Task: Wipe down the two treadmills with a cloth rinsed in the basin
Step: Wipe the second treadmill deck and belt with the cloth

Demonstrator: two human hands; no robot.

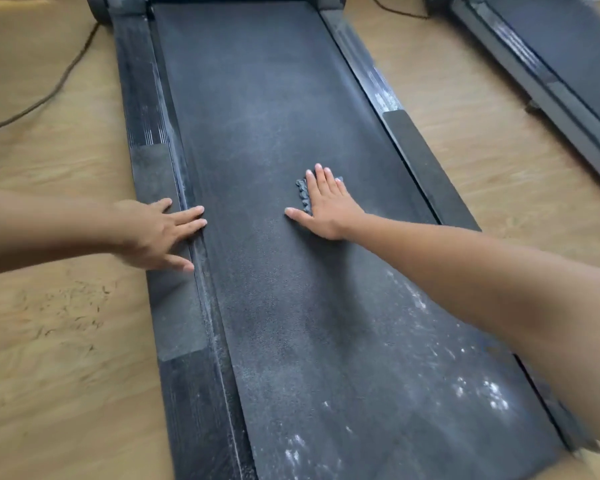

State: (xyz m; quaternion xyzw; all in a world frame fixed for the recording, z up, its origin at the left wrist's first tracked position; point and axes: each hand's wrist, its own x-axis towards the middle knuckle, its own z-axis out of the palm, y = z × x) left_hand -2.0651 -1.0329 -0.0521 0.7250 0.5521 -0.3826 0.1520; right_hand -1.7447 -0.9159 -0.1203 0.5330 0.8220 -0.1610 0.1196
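The near treadmill [274,133] is seen lying lengthwise across a wood-grain floor [66,341]; its dark running belt [274,306] is filmed with pale dust, and white powdery patches [482,393] are noted toward the near right of the belt and along its near edge. The right hand [326,206] is laid flat on the belt, right of centre, with fingers extended and spread and the palm pressed down; a small grey nubbly cloth [303,195] is pinned under the fingers, only its left edge and a far corner being exposed; nothing is gripped, the cloth being held by pressure alone. The left hand [160,230] is spread open and rested on the left side rail [153,174], its fingertips reaching over the inner trim onto the edge of the belt; nothing is held in it. The left rail is marked with grey dust and streaks; the right side rail [420,161] shows whitish smears on its far stretch. A second treadmill [551,64] is recorded at the upper right, parallel to the first and separated from it by a strip of floor; only part of its frame and belt is in view. A black cable [56,88] is seen trailing over the floor at the upper left, running toward the head of the near treadmill.
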